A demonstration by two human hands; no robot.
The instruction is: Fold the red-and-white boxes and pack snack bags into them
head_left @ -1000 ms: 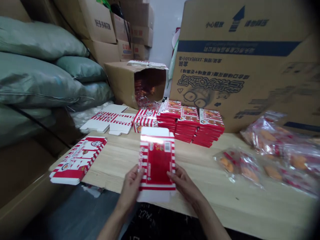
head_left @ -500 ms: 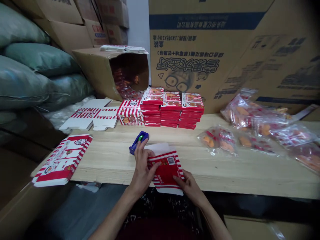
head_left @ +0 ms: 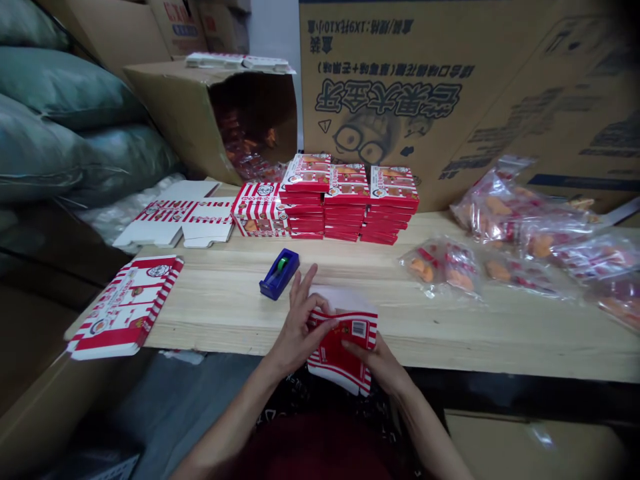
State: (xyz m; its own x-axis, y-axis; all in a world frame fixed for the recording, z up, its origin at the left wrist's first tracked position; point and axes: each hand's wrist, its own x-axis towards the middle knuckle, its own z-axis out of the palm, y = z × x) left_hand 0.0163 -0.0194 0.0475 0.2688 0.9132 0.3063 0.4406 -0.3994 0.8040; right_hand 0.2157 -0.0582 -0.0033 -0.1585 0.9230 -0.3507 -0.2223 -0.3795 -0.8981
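Head view. Single view, looking down on a wooden table (head_left: 225, 313).

Grip: the left hand (head_left: 300, 333) has its fingers spread and raised, with only the lower part of the hand and thumb on the carton. It is pressing, not pinching. The right hand (head_left: 375, 363) lies across the carton's right side and appears to pinch it between thumb and fingers, though the underside is hidden.

Item: the carton (head_left: 340, 347), red and white with a barcode, is held between both hands at the table's near edge, tilted and partly folded. A white flap (head_left: 333, 298) stands out at its far end.

Nearest object: a blue tape dispenser (head_left: 279, 274) with a green roll lies on the table just beyond the left fingers, not touched.

Containers: a cardboard box (head_left: 180, 113) lies on its side, open towards the camera, with red packets (head_left: 239, 143) visible inside and two flat cartons (head_left: 240, 63) on top.

Table contents: three stacks of flat cartons (head_left: 345, 203) stand at the back, beside one made-up carton (head_left: 260, 210). Two blanks (head_left: 173, 223) lie to the left, and another carton (head_left: 125, 307) lies at the left edge. Clear bags of orange snacks (head_left: 440, 268) lie to the right.
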